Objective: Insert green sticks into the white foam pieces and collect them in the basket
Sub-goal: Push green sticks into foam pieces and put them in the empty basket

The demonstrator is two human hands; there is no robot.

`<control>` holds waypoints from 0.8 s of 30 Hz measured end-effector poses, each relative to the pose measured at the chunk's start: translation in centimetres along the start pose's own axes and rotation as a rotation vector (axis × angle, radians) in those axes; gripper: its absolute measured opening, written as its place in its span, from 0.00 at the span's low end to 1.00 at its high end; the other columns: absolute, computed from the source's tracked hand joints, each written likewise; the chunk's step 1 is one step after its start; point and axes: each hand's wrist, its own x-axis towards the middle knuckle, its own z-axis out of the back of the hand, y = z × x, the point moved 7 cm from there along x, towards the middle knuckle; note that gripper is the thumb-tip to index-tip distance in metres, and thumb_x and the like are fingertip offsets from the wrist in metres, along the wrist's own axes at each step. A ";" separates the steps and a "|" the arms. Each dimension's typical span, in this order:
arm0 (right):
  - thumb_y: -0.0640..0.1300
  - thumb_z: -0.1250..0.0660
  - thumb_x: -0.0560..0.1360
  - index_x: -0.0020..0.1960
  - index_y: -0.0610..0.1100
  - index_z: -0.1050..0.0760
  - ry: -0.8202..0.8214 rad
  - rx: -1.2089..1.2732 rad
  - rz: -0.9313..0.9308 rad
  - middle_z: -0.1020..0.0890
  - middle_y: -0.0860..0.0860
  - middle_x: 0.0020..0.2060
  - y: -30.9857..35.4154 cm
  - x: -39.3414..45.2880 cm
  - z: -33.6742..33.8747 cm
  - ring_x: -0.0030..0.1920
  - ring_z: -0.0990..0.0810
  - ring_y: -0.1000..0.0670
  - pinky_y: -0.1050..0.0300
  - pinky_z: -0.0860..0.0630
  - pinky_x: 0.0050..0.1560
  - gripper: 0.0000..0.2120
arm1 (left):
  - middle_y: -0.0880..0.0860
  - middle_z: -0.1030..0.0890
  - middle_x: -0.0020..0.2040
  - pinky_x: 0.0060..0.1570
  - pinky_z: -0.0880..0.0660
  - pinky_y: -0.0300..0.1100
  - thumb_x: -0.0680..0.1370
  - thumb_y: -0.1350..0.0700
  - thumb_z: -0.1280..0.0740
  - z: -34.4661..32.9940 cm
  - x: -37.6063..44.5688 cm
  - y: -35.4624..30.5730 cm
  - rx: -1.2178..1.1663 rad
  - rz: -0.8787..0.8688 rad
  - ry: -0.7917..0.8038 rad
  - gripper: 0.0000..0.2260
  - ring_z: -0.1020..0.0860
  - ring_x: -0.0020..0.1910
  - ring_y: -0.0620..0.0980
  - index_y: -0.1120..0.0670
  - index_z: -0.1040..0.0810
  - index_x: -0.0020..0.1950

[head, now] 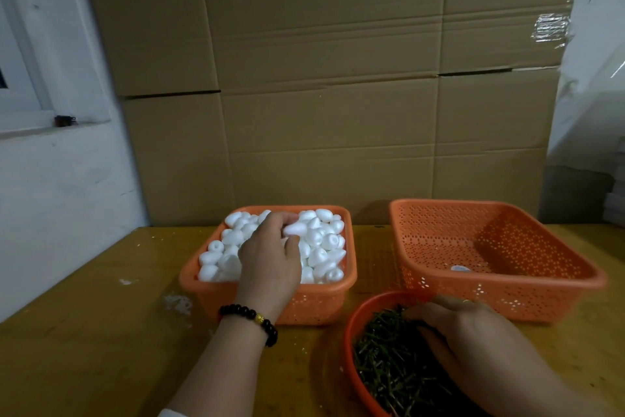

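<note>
Head view: foam piece [295, 229] sits pinched between thumb and fingertips of the left hand [270, 261], just above the heap of foam [321, 247] in the left basket [267, 298]. It is egg-shaped; its long axis lies roughly level, running left to right, narrow end toward the right. Whether it is clear of the heap cannot be told.

Right hand [473, 345] rests in the bowl [351, 342] of sticks [389, 362], fingers curled down among them; whether a stick is held cannot be told. Sticks lie tangled, pointing every way, with no common axis.

Right basket [439, 213] stands behind the bowl, tilted, holding only one small pale item [460, 268]; collection has barely begun.

Risks, as judged:
- Foam is light and the heap stands proud of the rim; lifting one piece may roll neighbours onto the table [101, 332].
- Tangled sticks may come up several at once.
- A stick pushed off-axis may split or pierce the foam's side.
- Too firm a pinch may dent the foam.
</note>
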 end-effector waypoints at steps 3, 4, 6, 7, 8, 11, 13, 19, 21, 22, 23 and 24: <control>0.55 0.46 0.80 0.68 0.65 0.34 -0.012 -0.022 -0.002 0.28 0.68 0.61 0.1 -0.1 0.1 0.61 0.28 0.62 0.67 0.34 0.62 0.17 | 0.36 0.24 0.50 0.46 0.31 0.24 0.79 0.61 0.37 -1.0 -0.4 -0.7 -0.123 0.021 0.072 0.12 0.26 0.52 0.33 0.44 0.26 0.53; 0.54 0.45 0.80 0.68 0.65 0.35 -0.010 -0.021 -0.004 0.28 0.68 0.62 0.2 0.0 0.2 0.61 0.28 0.62 0.67 0.35 0.62 0.17 | 0.38 0.22 0.51 0.48 0.30 0.26 0.79 0.61 0.37 -1.4 -0.5 -1.0 -0.182 0.041 0.094 0.11 0.25 0.53 0.35 0.44 0.26 0.53; 0.54 0.43 0.79 0.67 0.64 0.34 -0.007 -0.015 -0.004 0.27 0.68 0.61 0.2 0.0 0.3 0.62 0.28 0.63 0.66 0.34 0.62 0.17 | 0.43 0.19 0.51 0.50 0.26 0.31 0.78 0.63 0.36 -2.0 -0.9 -1.4 -0.362 0.119 0.139 0.10 0.22 0.53 0.38 0.47 0.23 0.51; 0.54 0.42 0.79 0.66 0.63 0.32 -0.006 -0.011 -0.011 0.26 0.68 0.60 0.2 0.0 0.4 0.61 0.28 0.63 0.66 0.33 0.61 0.16 | 0.45 0.17 0.51 0.49 0.25 0.32 0.78 0.64 0.35 -2.4 -1.3 -1.7 -0.494 0.189 0.172 0.10 0.20 0.52 0.40 0.49 0.22 0.51; 0.55 0.41 0.78 0.65 0.62 0.31 -0.013 -0.006 -0.019 0.25 0.67 0.59 0.2 -0.1 0.5 0.60 0.27 0.62 0.66 0.32 0.60 0.15 | 0.48 0.16 0.50 0.49 0.24 0.34 0.78 0.65 0.36 -3.0 -1.7 -2.0 -0.655 0.274 0.220 0.10 0.19 0.51 0.41 0.51 0.22 0.52; 0.54 0.36 0.76 0.56 0.59 0.25 -0.044 0.013 -0.050 0.21 0.65 0.51 0.3 -0.2 1.0 0.53 0.23 0.62 0.67 0.30 0.54 0.09 | 0.54 0.17 0.48 0.59 0.26 0.46 0.78 0.69 0.39 -4.9 -3.1 -3.5 -1.028 0.460 0.405 0.11 0.18 0.49 0.49 0.57 0.23 0.55; 0.52 0.33 0.75 0.51 0.58 0.22 -0.065 0.030 -0.053 0.19 0.63 0.46 0.4 -0.2 1.3 0.48 0.21 0.60 0.64 0.27 0.50 0.06 | 0.54 0.17 0.48 0.63 0.31 0.50 0.78 0.68 0.40 -5.8 -4.0 -4.6 -1.161 0.554 0.537 0.11 0.18 0.47 0.50 0.57 0.24 0.56; 0.43 0.25 0.69 0.45 0.53 0.19 -0.166 0.081 -0.042 0.20 0.57 0.40 0.0 -0.3 1.5 0.42 0.20 0.53 0.54 0.21 0.41 0.08 | 0.56 0.17 0.45 0.56 0.26 0.54 0.74 0.57 0.36 -7.3 -6.0 -6.1 -1.403 0.745 0.713 0.09 0.18 0.44 0.53 0.54 0.23 0.54; 0.39 0.24 0.68 0.45 0.52 0.19 -0.224 0.144 -0.017 0.21 0.58 0.40 -0.1 -0.5 1.7 0.43 0.21 0.55 0.54 0.21 0.41 0.11 | 0.58 0.18 0.42 0.50 0.21 0.54 0.73 0.56 0.35 -7.5 -6.1 -5.9 -1.464 0.810 0.692 0.11 0.18 0.40 0.54 0.58 0.22 0.53; 0.38 0.24 0.67 0.45 0.52 0.19 -0.258 0.183 -0.006 0.22 0.58 0.41 -0.1 -0.5 1.9 0.43 0.22 0.57 0.57 0.22 0.42 0.12 | 0.58 0.19 0.41 0.47 0.19 0.54 0.73 0.56 0.34 -7.6 -6.1 -5.7 -1.489 0.839 0.680 0.12 0.18 0.38 0.54 0.60 0.22 0.53; 0.37 0.24 0.67 0.44 0.53 0.19 -0.293 0.226 0.000 0.22 0.59 0.41 -0.1 -0.6 2.2 0.43 0.22 0.59 0.61 0.23 0.42 0.13 | 0.59 0.19 0.41 0.44 0.19 0.53 0.73 0.57 0.34 -7.6 -6.1 -5.6 -1.510 0.863 0.669 0.13 0.19 0.37 0.54 0.61 0.23 0.54; 0.35 0.23 0.66 0.44 0.52 0.19 -0.330 0.272 0.002 0.22 0.60 0.40 -0.1 -0.6 2.6 0.42 0.23 0.60 0.66 0.25 0.42 0.14 | 0.60 0.20 0.41 0.43 0.19 0.52 0.73 0.57 0.34 -7.6 -6.0 -5.5 -1.527 0.878 0.661 0.13 0.19 0.37 0.54 0.62 0.23 0.55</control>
